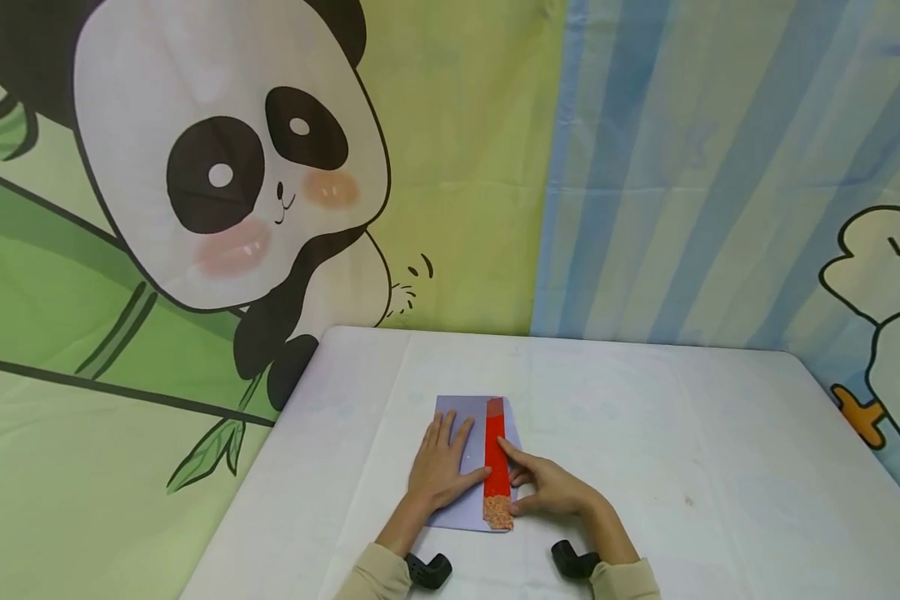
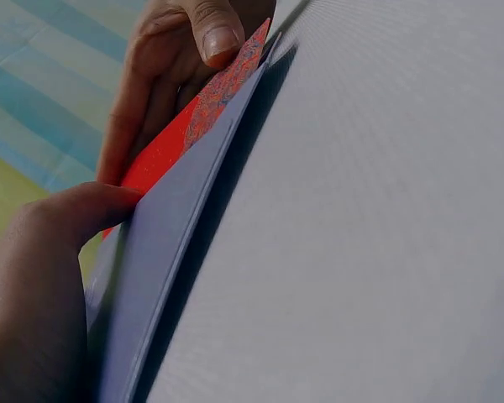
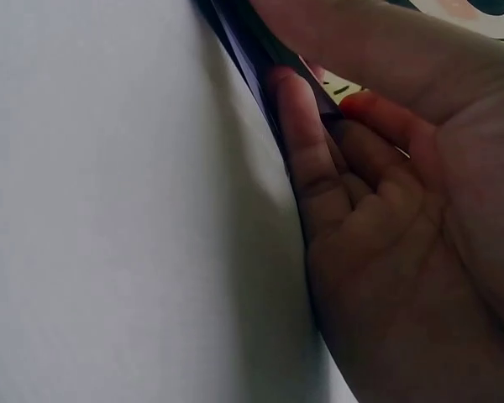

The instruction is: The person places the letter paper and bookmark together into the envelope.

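A lavender sheet-like thing (image 1: 470,508) with layered edges lies on the white table. Along its right side runs a red strip (image 1: 497,454) with a patterned, jagged lower end. My left hand (image 1: 438,468) rests on the lavender piece, fingers spread, its thumb reaching onto the red strip. From the right, my right hand (image 1: 558,486) touches the strip: the index fingertip on its upper part, the thumb at the patterned end. In the left wrist view that thumb (image 2: 218,38) presses at the patterned part. The right wrist view shows fingers (image 3: 307,138) bent at the lavender edge.
The white table (image 1: 682,450) extends on every side of the hands. Behind it hangs a printed backdrop (image 1: 465,167) with a panda and stripes. Black devices (image 1: 429,571) sit at both wrists, by the beige sleeves.
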`<state>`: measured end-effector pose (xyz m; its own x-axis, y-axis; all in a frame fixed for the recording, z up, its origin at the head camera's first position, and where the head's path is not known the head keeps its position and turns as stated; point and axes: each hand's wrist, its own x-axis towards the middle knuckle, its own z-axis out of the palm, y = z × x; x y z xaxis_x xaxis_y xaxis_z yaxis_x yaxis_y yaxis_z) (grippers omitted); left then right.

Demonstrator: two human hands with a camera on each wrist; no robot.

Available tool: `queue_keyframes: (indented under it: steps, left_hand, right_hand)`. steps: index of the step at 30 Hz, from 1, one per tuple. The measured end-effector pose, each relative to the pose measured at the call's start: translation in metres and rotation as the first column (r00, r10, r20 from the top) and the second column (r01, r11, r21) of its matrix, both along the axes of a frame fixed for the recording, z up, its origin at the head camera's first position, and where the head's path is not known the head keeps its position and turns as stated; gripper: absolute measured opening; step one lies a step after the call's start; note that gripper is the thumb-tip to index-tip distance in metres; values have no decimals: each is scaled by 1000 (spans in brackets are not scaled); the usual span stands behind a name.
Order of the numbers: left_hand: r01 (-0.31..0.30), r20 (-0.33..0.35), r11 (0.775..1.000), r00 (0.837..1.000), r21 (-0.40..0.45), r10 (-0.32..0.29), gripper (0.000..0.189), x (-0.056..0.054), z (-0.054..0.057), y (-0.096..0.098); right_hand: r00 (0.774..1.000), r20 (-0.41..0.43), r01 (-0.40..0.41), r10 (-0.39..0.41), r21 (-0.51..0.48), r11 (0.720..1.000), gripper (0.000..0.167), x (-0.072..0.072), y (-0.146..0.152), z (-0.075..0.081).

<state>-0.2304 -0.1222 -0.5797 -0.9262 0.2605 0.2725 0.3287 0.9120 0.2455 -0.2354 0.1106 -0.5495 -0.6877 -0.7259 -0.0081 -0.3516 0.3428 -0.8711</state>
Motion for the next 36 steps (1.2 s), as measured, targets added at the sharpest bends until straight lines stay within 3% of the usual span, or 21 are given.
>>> queue_keyframes:
  steps: [3, 7, 14, 23, 30, 36]
  left_hand:
    - [6, -3, 1000, 1000, -2, -6, 84, 0, 0, 0]
    - [15, -19, 1000, 1000, 0, -15, 82, -1, 1, 0]
    - [19, -38, 1000, 999, 5, -18, 82, -1, 2, -1]
    - [19, -54, 1000, 998, 2, -19, 84, -1, 0, -1]
    - [5, -61, 1000, 998, -1, -5, 89, -1, -1, -1]
    - [-1, -58, 1000, 998, 7, 1, 93, -1, 0, -1]
  right_hand:
    - [1000, 23, -14, 14, -8, 1000, 100, -1, 1, 0]
    - [1000, -8, -16, 16, -13, 1000, 100, -2, 0, -2]
    - [991, -135, 6, -8, -19, 1000, 98, 0, -5, -4]
    - [934, -339, 159, -113, 112, 981, 101, 5, -21, -9]
    - [866, -473, 232, -163, 92, 968, 105, 6, -28, -16]
    - [832, -520, 279, -193, 91, 956, 105, 7, -29, -16]
